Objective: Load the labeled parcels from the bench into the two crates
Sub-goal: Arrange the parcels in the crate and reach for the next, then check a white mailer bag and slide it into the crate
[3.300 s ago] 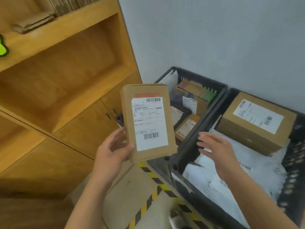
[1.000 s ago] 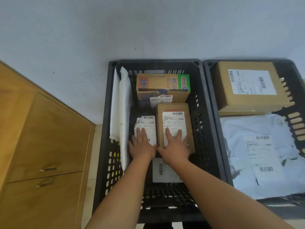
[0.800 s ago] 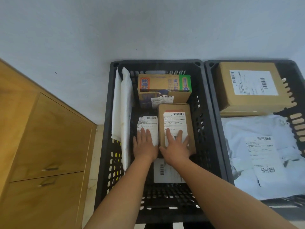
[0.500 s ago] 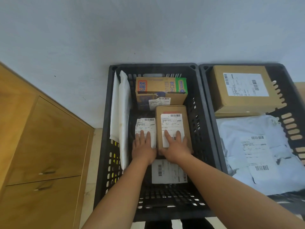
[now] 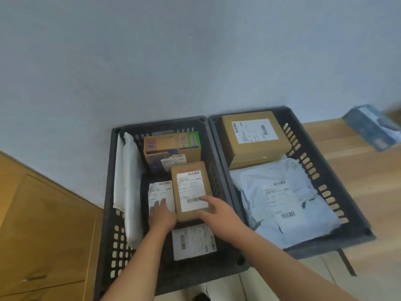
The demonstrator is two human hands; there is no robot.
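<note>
Brown parcel, held outside seconds ago, now lies label-up in the left crate. Right hand rests straight-fingered on its near end and left hand lies flat on the neighbouring black parcel, neither gripping. Placement looks done.

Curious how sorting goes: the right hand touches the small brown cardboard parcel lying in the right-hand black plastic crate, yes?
No. In the head view, the right hand touches the small brown cardboard parcel lying in the left-hand black plastic crate.

Single head view, steeply downward, close above left crate, facing wall.
</note>
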